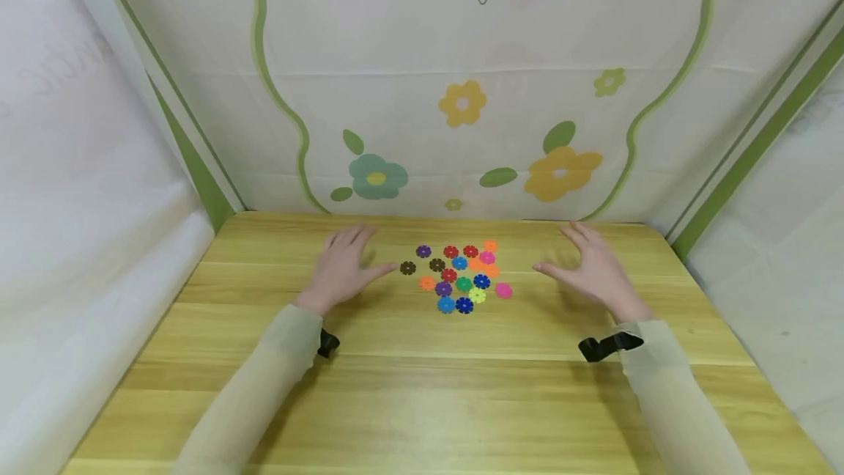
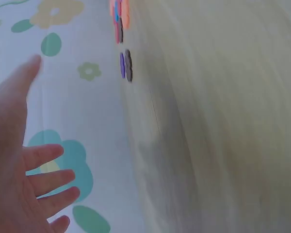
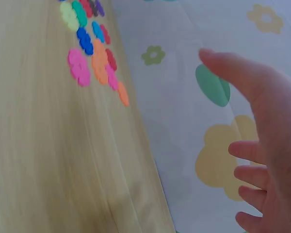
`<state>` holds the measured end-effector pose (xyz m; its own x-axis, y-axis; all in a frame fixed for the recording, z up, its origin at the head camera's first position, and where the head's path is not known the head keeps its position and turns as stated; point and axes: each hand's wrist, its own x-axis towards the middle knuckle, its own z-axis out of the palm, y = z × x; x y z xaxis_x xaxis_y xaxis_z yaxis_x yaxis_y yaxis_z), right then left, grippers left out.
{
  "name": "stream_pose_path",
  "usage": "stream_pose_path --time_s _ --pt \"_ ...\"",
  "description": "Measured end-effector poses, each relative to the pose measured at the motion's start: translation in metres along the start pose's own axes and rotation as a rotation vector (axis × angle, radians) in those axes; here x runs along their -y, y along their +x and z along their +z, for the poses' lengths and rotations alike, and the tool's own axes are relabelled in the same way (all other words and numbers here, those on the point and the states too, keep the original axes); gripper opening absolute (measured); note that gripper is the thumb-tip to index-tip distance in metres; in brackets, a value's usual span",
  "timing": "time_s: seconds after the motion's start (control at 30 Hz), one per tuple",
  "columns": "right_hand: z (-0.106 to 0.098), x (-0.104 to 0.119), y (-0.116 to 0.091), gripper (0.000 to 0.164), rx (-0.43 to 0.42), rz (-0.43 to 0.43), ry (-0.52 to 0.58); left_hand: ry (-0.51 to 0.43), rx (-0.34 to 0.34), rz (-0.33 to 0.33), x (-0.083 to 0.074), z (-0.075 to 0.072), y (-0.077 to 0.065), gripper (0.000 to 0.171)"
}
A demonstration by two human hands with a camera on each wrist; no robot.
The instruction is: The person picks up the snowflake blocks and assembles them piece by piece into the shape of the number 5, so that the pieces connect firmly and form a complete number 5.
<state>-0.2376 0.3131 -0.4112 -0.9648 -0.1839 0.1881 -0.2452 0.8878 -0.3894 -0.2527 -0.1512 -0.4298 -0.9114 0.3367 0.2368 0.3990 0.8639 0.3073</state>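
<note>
Several small flower-shaped plastic discs lie in a loose cluster on the wooden table, among them a green disc (image 1: 464, 284), a yellow disc (image 1: 478, 295) and a purple disc (image 1: 444, 289). To the left of the cluster my left hand (image 1: 341, 267) is held with fingers and thumb spread, nearest a brown disc (image 1: 408, 268). On the other side my right hand (image 1: 591, 270) is spread the same way, nearest a pink disc (image 1: 504, 291). Both hands hold nothing and stand apart from the discs. In the wrist views each palm faces inward with the thumb extended.
A white cloth with printed flowers (image 1: 422, 116) hangs behind the table's back edge. White cloth walls stand at the left (image 1: 99, 204) and right (image 1: 785, 240). The bare front part of the wooden table (image 1: 448, 409) stretches between the forearms. Black straps (image 1: 609, 346) circle the wrists.
</note>
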Motion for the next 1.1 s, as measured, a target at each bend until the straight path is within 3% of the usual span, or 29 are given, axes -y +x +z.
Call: stream_pose_path --time_s 0.2,0.43,0.7,0.87,1.1 --pt "0.002 0.010 0.001 0.097 0.020 0.015 0.191 -0.226 -0.006 -0.018 -0.011 0.010 0.007 0.075" --pt "0.012 0.020 0.001 0.088 0.056 0.025 0.310 -0.381 0.077 -0.079 -0.021 0.029 0.015 0.062" --pt "0.038 0.024 -0.005 0.074 0.104 -0.009 0.357 -0.449 0.118 -0.125 -0.022 0.047 0.024 0.055" --pt "0.058 0.023 -0.009 0.063 0.142 0.022 0.361 -0.457 0.130 -0.165 -0.022 0.053 0.031 0.044" --pt "0.076 0.022 -0.009 0.045 0.112 0.031 0.366 -0.445 0.130 -0.212 -0.024 0.055 0.037 0.031"
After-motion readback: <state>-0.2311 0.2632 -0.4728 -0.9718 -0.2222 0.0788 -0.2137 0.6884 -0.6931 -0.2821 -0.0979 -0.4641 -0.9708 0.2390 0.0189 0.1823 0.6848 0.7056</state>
